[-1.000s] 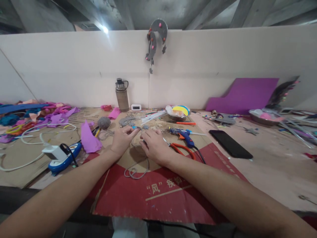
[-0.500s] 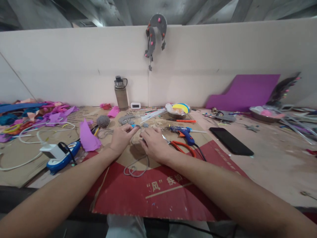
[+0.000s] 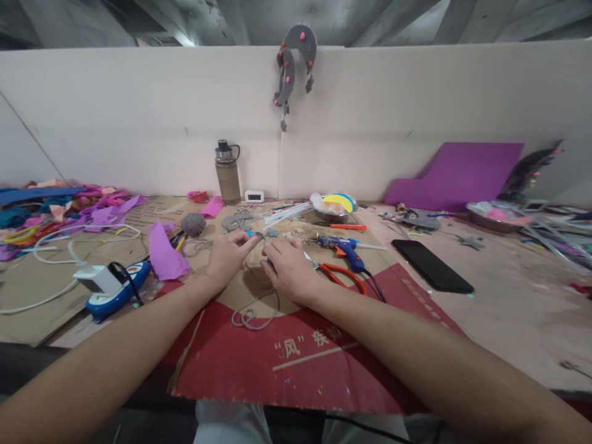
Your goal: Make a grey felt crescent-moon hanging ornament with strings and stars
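Over the cardboard, my left hand (image 3: 226,254) is closed in a pinch, thumb and forefinger on a small grey felt piece (image 3: 257,235). My right hand (image 3: 290,265) lies just beside it, fingers bent and together; whatever they hold is hidden under them. Grey yarn (image 3: 253,319) runs down from between the hands and lies in loose loops on the cardboard sheet (image 3: 222,364). Orange-handled scissors (image 3: 345,280) lie against the right side of my right hand, their blades partly covered. Beyond them rests a blue hot glue gun (image 3: 350,254).
Left are a grey yarn ball (image 3: 193,224), purple felt (image 3: 167,253), a power strip (image 3: 118,293) and felt scraps (image 3: 69,206). A bottle (image 3: 227,179) and a bowl (image 3: 330,216) stand at the back. A phone (image 3: 432,265) lies right. A grey felt crescent ornament (image 3: 296,43) hangs on the partition.
The view has shifted very slightly. Both hands keep practically the same place and grip, and the yarn loops lie as before.
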### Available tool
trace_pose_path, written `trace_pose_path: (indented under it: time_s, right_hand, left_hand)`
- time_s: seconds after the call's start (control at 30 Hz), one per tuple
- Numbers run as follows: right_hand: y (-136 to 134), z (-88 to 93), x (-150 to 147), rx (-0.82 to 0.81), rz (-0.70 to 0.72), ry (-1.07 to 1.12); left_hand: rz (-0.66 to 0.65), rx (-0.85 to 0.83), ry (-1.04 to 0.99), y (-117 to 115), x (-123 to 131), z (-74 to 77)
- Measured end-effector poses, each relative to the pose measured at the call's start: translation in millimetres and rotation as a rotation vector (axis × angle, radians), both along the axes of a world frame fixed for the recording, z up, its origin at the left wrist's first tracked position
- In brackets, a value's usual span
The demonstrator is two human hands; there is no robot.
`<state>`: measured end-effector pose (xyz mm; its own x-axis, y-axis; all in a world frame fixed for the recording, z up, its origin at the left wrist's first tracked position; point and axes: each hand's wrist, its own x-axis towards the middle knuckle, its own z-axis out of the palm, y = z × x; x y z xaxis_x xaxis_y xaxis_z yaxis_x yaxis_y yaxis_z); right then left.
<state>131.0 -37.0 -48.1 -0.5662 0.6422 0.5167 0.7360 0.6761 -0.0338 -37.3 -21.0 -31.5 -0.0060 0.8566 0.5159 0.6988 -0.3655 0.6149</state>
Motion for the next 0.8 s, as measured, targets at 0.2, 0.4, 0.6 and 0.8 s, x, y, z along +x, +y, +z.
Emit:
trace_pose_path:
  time_s: [0.2, 0.4, 0.6, 0.8]
  right_hand:
    - [0.9, 0.0, 1.3, 0.007, -0.004, -0.006]
    - [-0.3, 0.7, 4.5, 0.024, 0.009, 0.061]
    - [-3.0, 4.9, 6.0, 0.033, 0.012, 0.128]
    - [-5.1, 8.4, 6.3, 0.071, 0.021, 0.136]
  left_hand:
    - [-0.011, -0.001, -0.018, -0.5, 0.6, 1.0]
    - [-0.032, 0.101, -0.027, 6.2, -9.2, -6.5]
    - [-0.041, 0.21, 0.042, 11.6, -19.7, -14.0]
    - [-0.071, 0.272, 0.054, 10.5, -20.8, -13.7]
